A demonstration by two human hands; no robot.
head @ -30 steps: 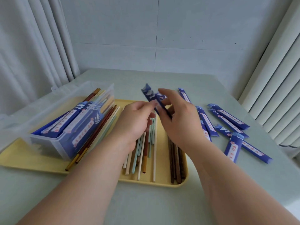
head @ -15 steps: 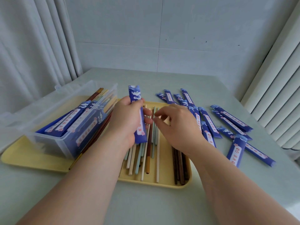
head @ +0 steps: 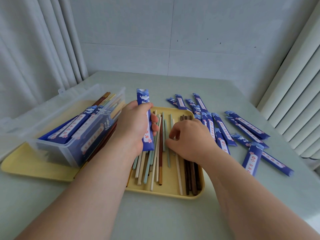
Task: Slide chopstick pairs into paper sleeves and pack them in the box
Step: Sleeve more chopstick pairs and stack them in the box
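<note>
I count one tray (head: 173, 194) and one box (head: 52, 148) on the counter (head: 164, 219). One sleeve (head: 142, 96) is up in the left grip (head: 133, 125). Loose sleeves (head: 249, 125) right of the tray: about fourteen, though they overlap and I can't be exact. In the box I see at least four filled sleeves (head: 72, 129). On the tray there are about four dark chopsticks (head: 192, 177) and roughly a dozen other chopsticks (head: 153, 170), too tangled to count surely.

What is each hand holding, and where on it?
Left hand grips a blue paper sleeve around its middle. Right hand touches the loose chopsticks; whether it grips one cannot be told.
</note>
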